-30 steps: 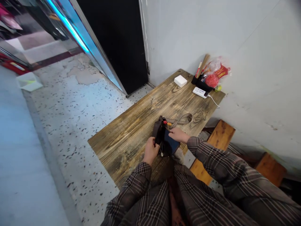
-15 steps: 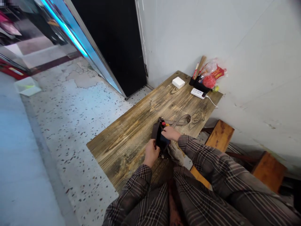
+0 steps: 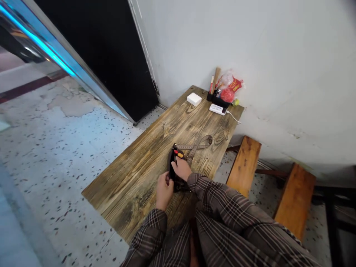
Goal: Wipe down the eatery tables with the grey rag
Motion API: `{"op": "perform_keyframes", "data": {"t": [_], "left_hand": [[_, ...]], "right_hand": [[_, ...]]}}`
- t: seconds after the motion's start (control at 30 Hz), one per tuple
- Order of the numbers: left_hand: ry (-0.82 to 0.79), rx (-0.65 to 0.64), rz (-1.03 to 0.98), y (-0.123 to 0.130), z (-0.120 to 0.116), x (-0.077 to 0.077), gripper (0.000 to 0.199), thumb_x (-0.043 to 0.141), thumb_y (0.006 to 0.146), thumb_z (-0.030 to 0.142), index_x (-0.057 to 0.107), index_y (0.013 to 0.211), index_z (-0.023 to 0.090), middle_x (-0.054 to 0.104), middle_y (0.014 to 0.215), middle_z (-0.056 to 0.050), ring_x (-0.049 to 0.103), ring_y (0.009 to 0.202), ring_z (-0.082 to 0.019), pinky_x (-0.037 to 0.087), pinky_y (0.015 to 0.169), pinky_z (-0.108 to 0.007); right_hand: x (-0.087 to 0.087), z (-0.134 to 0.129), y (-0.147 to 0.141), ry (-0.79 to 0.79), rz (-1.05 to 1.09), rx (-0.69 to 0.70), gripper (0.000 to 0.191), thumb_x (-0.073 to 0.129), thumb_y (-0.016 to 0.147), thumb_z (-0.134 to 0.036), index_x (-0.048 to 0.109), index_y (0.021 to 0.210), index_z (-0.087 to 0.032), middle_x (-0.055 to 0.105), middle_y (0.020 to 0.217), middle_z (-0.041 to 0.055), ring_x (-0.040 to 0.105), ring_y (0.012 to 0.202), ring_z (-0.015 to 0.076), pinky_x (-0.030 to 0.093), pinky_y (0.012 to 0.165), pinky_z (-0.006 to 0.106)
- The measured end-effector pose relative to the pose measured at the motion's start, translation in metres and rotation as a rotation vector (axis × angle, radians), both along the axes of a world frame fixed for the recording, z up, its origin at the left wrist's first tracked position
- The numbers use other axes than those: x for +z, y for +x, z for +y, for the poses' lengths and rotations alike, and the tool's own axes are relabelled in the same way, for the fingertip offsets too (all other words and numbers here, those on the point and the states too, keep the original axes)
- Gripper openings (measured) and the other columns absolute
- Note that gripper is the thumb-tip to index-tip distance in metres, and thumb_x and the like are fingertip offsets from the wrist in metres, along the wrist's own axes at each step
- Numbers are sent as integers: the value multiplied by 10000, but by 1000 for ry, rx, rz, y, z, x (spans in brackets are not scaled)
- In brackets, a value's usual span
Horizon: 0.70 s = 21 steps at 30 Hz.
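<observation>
A small dark bag (image 3: 172, 163) lies on the wooden table (image 3: 133, 159) in front of me, its mouth spread. Its patterned strap (image 3: 198, 145) loops away to the right. My left hand (image 3: 164, 188) pinches the bag's near left edge with bent fingers. At the bag's opening, my right hand (image 3: 182, 168) reaches in from the right; its fingertips are partly hidden inside, and I cannot make out what they hold. Small red and yellow items (image 3: 179, 154) show at the far end of the opening.
At the table's far end are a white box (image 3: 194, 99), a white device (image 3: 217, 109) with a cable, and a black holder (image 3: 219, 101) with sticks and plastic-wrapped red items. Wooden benches (image 3: 244, 163) stand right of the table.
The view has shifted, so the table sits further left. My right hand has moved deeper over the bag's opening, and the grey furry thing beside the bag no longer shows.
</observation>
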<state>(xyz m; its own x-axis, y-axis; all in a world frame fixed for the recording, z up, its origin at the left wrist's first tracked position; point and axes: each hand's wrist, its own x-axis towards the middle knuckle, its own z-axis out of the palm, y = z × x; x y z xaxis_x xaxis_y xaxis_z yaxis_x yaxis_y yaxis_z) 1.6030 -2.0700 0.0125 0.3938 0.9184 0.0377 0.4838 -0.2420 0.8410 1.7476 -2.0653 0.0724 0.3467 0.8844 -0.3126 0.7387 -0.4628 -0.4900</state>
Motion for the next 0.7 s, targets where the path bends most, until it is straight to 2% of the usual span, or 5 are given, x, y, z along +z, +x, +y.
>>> {"op": "perform_keyframes", "data": {"t": [0.2, 0.37, 0.43, 0.57, 0.7], "left_hand": [[-17, -66, 71, -5, -9, 4, 426, 592, 818, 404, 584, 1156, 145, 568, 905, -60, 578, 781, -209, 521, 764, -401], [-40, -101, 73, -4, -19, 5, 506, 598, 807, 365, 525, 1252, 136, 583, 1175, -162, 556, 1149, -292, 466, 982, -501], [-38, -119, 94, -3, -29, 7, 672, 651, 770, 390, 438, 1354, 135, 504, 1348, -200, 454, 1310, -323, 380, 1083, -540], [-31, -123, 125, 5, -50, 9, 1100, 783, 649, 423, 154, 1521, 190, 215, 1596, -196, 189, 1484, -339, 232, 1185, -553], [-105, 42, 60, 19, -33, 8, 806, 669, 767, 376, 333, 1475, 189, 415, 1519, -168, 384, 1409, -313, 330, 1157, -498]], "right_hand": [[-5, -34, 3, 221, 89, 191, 398, 520, 911, -216, 550, 1281, -72, 525, 1365, 205, 495, 1283, 233, 387, 1096, 362], [-15, -42, 1, 283, 203, 384, 258, 506, 876, -98, 688, 1060, -97, 659, 1161, 157, 569, 1186, 210, 421, 1075, 367], [-17, -49, 10, 373, 261, 311, 298, 454, 917, -125, 665, 1127, -128, 650, 1203, 126, 572, 1178, 173, 432, 1065, 338], [-30, -88, 45, 566, 273, -96, 387, 437, 950, -261, 544, 1315, -195, 600, 1285, 109, 570, 1166, 179, 440, 1060, 381], [-61, -132, 55, 368, 137, -88, 719, 665, 805, -389, 416, 1440, -158, 452, 1453, 188, 398, 1364, 292, 326, 1145, 479]]}}
